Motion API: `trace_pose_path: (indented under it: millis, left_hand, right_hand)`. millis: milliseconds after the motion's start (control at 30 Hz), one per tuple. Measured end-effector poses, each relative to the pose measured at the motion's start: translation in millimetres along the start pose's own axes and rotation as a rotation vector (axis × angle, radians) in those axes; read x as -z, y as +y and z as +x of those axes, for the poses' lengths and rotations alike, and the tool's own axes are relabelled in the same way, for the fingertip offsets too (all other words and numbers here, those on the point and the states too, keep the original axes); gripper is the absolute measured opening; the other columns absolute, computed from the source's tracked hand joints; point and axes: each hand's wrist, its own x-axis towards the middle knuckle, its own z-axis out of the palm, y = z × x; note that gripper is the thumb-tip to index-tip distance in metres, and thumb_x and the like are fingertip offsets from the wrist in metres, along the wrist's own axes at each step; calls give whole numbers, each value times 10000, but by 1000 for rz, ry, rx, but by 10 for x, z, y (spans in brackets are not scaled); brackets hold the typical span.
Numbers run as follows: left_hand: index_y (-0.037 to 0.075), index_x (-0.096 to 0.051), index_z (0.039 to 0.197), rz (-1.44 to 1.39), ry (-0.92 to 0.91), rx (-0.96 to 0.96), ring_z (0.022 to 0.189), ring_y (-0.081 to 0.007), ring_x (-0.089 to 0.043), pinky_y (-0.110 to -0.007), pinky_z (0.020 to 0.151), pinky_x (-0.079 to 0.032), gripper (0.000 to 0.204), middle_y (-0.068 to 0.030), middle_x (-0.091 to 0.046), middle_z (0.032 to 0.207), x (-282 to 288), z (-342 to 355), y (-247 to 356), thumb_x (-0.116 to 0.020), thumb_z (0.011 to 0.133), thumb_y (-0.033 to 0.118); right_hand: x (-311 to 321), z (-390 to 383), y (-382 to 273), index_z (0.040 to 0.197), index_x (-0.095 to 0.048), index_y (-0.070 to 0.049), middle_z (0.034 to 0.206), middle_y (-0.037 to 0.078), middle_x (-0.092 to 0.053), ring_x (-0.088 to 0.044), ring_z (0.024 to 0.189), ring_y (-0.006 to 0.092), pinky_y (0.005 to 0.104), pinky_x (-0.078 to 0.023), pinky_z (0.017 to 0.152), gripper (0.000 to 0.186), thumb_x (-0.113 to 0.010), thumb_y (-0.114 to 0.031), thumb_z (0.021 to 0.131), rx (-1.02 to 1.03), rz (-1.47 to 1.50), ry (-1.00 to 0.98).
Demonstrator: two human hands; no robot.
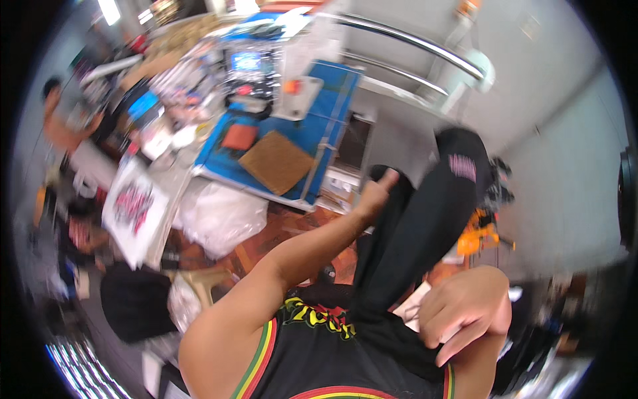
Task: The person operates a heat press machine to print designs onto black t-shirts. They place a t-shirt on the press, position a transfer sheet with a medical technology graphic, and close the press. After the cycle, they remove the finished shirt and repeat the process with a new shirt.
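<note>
A long black garment [425, 226] stretches in front of my body, with two tube-like parts that look like pant legs. A small pink print shows near the far end of the right-hand tube. My left hand [380, 194] reaches forward, its fingers closed around the far end of the left-hand tube. Close to my body, my right hand [468, 307] is curled over the near part of the black cloth, and its grip is partly hidden. Just where the garment ends against my black shirt [312, 366] is hard to make out.
Ahead stands a blue-topped table [335, 86] carrying a brown square board [278, 161], a red block [240, 136] and a device with a lit screen. A clear plastic bag [222, 216] lies beside it. Orange equipment [478, 234] stands right; a person [66, 136] is far left.
</note>
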Motion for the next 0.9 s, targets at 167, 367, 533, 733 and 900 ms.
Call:
trace_pose_path:
  millis: [167, 367, 533, 733, 900]
  left_hand:
    - [-9, -535, 1370, 478, -666, -269, 1224, -264, -555, -390, 1089, -397, 513, -152, -615, 1345, -127, -2041, 1040, -707, 933, 198]
    - [-35, -564, 1181, 688, -803, -416, 1068, -283, -583, -396, 949, -447, 287, -164, -639, 1131, 265, -3574, 786, -641, 908, 17]
    - [-30, -573, 1157, 533, 184, -360, 964, -191, -593, -348, 874, -481, 208, -115, -664, 1032, 691, -4278, 319, -586, 988, 91]
    - [-48, -559, 1181, 681, 216, -459, 912, -219, -636, -357, 826, -499, 267, -197, -678, 1006, 999, -4636, -289, -619, 973, 108]
    - [-9, -615, 1119, 1058, -301, -326, 976, -343, -649, -393, 855, -495, 283, -205, -669, 1019, 1014, -5042, -138, -694, 921, 176]
  right_hand:
    - [-380, -722, 807, 1248, -593, 91, 1194, 220, -675, -680, 1069, 315, 387, -538, 936, 950, -348, -768, 924, -312, 797, 1156]
    - [-577, 893, 1519, 1247, -590, 22, 1105, 164, -696, -684, 949, 224, 350, -558, 826, 534, -550, -446, 995, -632, 658, 529]
    - [-882, 1001, 2261, 902, -707, -23, 710, 75, -666, -634, 587, 168, 346, -539, 582, 496, -568, -494, 975, -1055, 675, 467]
    - [-1551, 1758, 2253, 918, -687, -10, 927, 155, -702, -678, 823, 295, 409, -548, 729, 581, -661, -588, 874, -1027, 1235, 550]
    - [-1748, 2185, 2594, 1107, -690, -3, 937, 44, -697, -634, 811, 151, 310, -521, 747, 272, -623, -81, 856, -895, 328, 505]
